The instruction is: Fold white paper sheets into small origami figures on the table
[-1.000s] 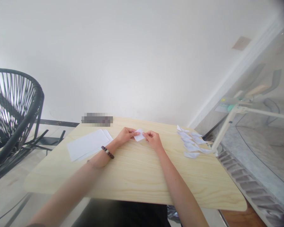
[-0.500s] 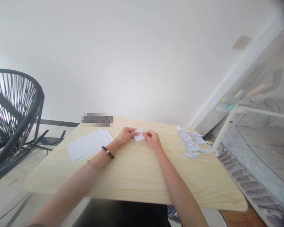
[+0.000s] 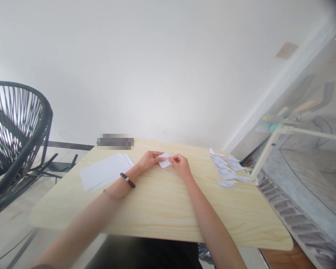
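- Two bare forearms reach out from the near edge of the pale wooden worktop (image 3: 162,209), the left one wearing a dark bead bracelet (image 3: 127,180) at the wrist.
- Both hands meet near the middle of the far half of the worktop: the left hand (image 3: 149,160) and the right hand (image 3: 181,164) each pinch one side of a small white paper piece (image 3: 164,160), held low, at or just above the surface.
- The left fingers (image 3: 160,158) are closed on the paper's left edge; the right fingers (image 3: 172,160) are closed on its right edge, knuckles bent inwards.
- Judging by the grip, the step in hand looks like folding or creasing this small piece; the fold itself is too small to make out.
- The next move probably calls for bringing one edge over to meet the other squarely, then pressing the crease flat against the wood while one hand keeps the piece from sliding.
- To the left, near the left hand, lies a stack of flat white sheets (image 3: 103,171), untouched.
- To the right, well apart from the right hand, a cluster of folded paper pieces (image 3: 226,168) lies scattered by the worktop's right edge.
- Farther off, a black wire chair (image 3: 16,127) stands on the left and a plain white wall (image 3: 156,67) rises behind the worktop.
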`<state>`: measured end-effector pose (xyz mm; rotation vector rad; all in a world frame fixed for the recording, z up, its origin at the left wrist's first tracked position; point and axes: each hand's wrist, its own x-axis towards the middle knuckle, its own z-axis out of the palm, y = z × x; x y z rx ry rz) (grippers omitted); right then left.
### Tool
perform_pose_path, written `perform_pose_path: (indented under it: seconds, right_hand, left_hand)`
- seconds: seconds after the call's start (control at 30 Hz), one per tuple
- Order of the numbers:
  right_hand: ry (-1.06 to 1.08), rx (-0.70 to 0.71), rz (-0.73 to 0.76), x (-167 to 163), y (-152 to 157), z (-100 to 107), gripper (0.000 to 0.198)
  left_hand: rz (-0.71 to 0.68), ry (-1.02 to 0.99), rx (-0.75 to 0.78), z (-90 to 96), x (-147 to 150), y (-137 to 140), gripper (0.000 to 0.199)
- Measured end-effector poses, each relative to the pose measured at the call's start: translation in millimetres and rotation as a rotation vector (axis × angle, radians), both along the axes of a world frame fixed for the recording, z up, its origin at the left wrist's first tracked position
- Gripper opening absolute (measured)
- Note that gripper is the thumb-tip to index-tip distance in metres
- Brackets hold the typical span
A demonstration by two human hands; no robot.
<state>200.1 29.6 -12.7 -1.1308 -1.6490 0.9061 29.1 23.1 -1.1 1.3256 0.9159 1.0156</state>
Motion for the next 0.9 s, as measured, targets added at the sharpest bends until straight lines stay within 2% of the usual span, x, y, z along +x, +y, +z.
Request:
perform_pose_path:
  seconds: [0.4,0.7,0.9]
  right_hand:
    - [-0.099,0.07,-0.015,-0.5,-1.1,-2.2,0.03]
    - [-0.104,0.082,0.008,-0.1,-1.6,-1.7,0.027]
    - [-0.103,0.079,0.03,-0.8,-2.9,0.6,0.025]
  left_hand:
    - [0.076,0.207,0.095,-0.1,-1.5,-0.7,0.043]
    - [0.007,0.125,0.043,-2.4,-1.5,1.1,0.044]
    - [-0.007,0.138,0.063,-5.5,-2.8,2.8,0.041]
